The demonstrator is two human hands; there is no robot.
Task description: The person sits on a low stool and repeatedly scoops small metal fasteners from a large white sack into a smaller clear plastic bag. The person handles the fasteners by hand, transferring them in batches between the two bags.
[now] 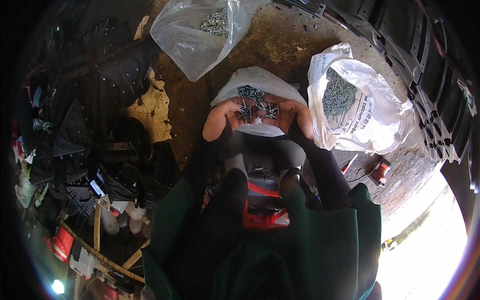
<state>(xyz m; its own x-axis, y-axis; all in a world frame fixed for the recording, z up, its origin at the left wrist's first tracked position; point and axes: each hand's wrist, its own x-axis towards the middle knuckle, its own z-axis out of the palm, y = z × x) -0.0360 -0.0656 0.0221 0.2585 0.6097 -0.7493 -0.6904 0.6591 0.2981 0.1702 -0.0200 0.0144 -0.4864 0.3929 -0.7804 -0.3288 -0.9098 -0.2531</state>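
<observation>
Dark green cloth [327, 245] across the lower part of the view, worn by the person, with black sleeves [325, 172] reaching up from either side toward the centre. Side by side there, both bare, palms upward and fingers curled into shallow cups: the left hand [220, 117] and the right hand [298, 115]. In the left, loosely held, a small cluster of screws [244, 111], silvery grey and pointing in several directions. In the right, a similar loose hold on another cluster of screws [270, 112]. Too small to count in either. Around and just beyond both hands, a whitish translucent bag [260, 75], open, with a heap of loose screws [251, 93] inside. Just to the right, a larger white sack [385, 125] with dark printing, mouth wide, holding a pile of grey-green screws [340, 95]. Farther up and to the left, a clear plastic bag [192, 50] with small shiny metal pieces [216, 24] inside. Below the white sack, a red and black object [381, 172]. Along the far left, black angular parts [72, 132] heaped in shadow; along the far right, long dark strips [440, 135].
</observation>
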